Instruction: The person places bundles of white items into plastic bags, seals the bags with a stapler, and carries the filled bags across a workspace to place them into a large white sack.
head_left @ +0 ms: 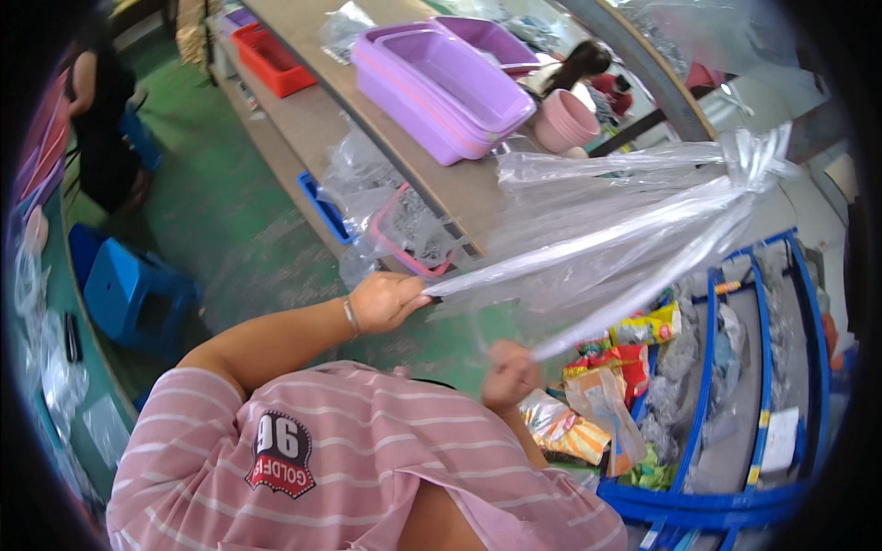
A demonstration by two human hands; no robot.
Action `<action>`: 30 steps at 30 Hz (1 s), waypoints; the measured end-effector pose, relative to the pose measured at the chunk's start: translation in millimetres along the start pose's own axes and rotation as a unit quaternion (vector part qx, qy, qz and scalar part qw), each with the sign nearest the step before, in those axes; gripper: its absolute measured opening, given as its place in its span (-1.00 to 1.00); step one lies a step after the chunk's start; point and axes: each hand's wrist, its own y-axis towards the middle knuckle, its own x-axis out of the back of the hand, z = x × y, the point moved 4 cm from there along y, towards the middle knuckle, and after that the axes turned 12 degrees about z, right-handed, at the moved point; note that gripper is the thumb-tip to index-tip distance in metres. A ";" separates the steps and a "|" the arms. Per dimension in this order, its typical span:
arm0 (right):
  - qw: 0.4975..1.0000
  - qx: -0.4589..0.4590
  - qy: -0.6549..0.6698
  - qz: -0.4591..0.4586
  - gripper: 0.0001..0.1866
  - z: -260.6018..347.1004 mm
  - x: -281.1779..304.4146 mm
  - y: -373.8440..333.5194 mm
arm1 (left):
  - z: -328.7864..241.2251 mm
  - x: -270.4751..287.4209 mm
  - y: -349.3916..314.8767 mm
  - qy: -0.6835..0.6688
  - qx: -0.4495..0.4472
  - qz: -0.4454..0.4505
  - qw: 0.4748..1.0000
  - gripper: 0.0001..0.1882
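A large clear plastic bag (pixel 588 239) stretches between my hands and a gathered, knotted end at the upper right. My left hand (pixel 386 301) is closed on one edge of it, pulling that edge taut into a white band. Lower and to the right, my right hand (pixel 511 375) is closed round the other edge, its fingers slightly blurred. Between the two hands the film sags and is see-through. The knotted end (pixel 749 161) hangs near a metal bar, and what it is fixed to cannot be made out.
Stacked purple tubs (pixel 446 92) and a pink pot (pixel 565 121) stand on the workbench (pixel 404 138) ahead. A blue rack (pixel 712 505) with bagged items is at the right, beside colourful packets (pixel 602 386). Blue stools (pixel 138 289) stand left. A person in black (pixel 101 138) is farther off.
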 end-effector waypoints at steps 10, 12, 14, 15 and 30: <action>0.967 -0.255 -0.006 -0.026 -0.62 13.1 -106.4 45.8 | -0.5 33.9 -37.9 -0.091 -0.060 0.072 0.991 -0.83; 0.958 -0.267 -0.042 -0.090 -0.60 5.0 -92.1 32.8 | 25.3 33.5 -54.5 -0.096 0.001 0.116 0.989 -0.83; 0.949 -0.249 -0.104 -0.162 -0.59 -10.6 -74.1 17.2 | 69.3 31.2 -90.3 -0.126 0.086 0.122 0.981 -0.82; 0.943 -0.226 -0.165 -0.179 -0.58 -19.6 -63.9 16.3 | 106.2 26.0 -122.8 -0.121 0.191 0.105 0.968 -0.77; 0.922 -0.281 -0.023 -0.266 -0.45 -94.0 -178.9 26.0 | 122.6 53.2 -600.1 -0.275 0.720 0.107 0.629 -0.76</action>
